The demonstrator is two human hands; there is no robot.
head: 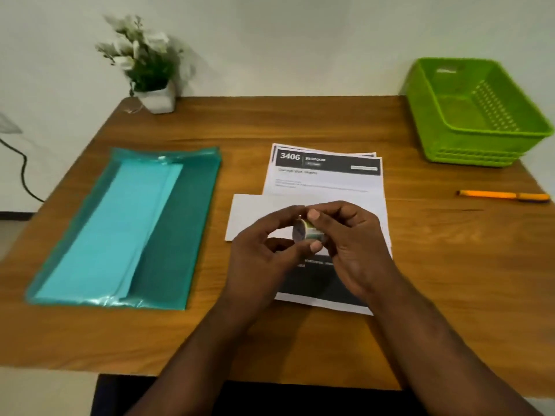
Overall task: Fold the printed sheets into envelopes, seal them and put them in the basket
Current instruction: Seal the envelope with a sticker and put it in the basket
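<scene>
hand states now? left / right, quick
Left hand: fingers curled round the small sticker roll, holding it.
Right hand: pinching the same roll, thumb and fingertip at its edge.

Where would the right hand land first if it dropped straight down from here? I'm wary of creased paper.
Probably on the white envelope lying over the printed sheets; the right hand hovers above both, height unclear.

We see white printed sheets (326, 178) stacked mid-table, a plain white folded envelope (255, 211) overlapping them, and an empty green plastic basket (474, 145) far right.
</scene>
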